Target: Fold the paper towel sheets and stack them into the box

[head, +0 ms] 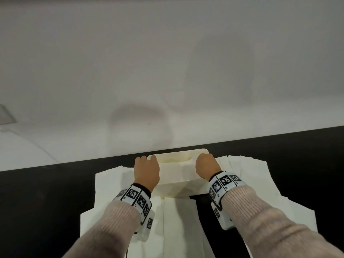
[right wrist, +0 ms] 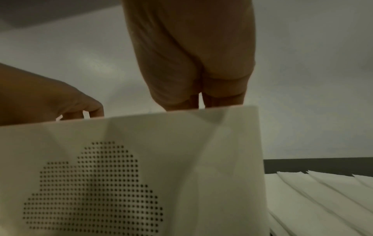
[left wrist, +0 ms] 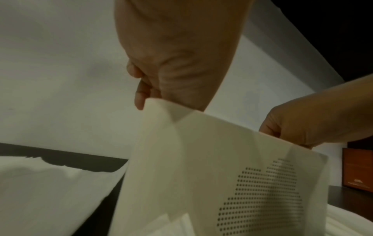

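Standing on a black table (head: 37, 192) close to a white wall (head: 167, 71), a cream box (head: 173, 189) occupies the middle of the scene, open at the top, with a folded paper towel (head: 178, 169) lying inside it. Its near wall carries a cloud-shaped field of small perforations (right wrist: 92, 188). The left hand (head: 147, 169) sits at the box's left end, fingers bent over the rim and reaching down inside; the left wrist view shows the fingertips (left wrist: 139, 99) dipping behind the wall. The right hand (head: 205, 166) sits at the right end, likewise bent over the rim with its fingers going into the box. Whether either hand actually pinches the towel inside cannot be determined; the fingertips are hidden by the box walls. Unfolded paper towel sheets (head: 251, 183) lie spread flat on the table, overlapping, to the left, right and near side of the box. Both wrists wear marker bands (head: 136, 198) over pink knit sleeves (head: 270, 220).
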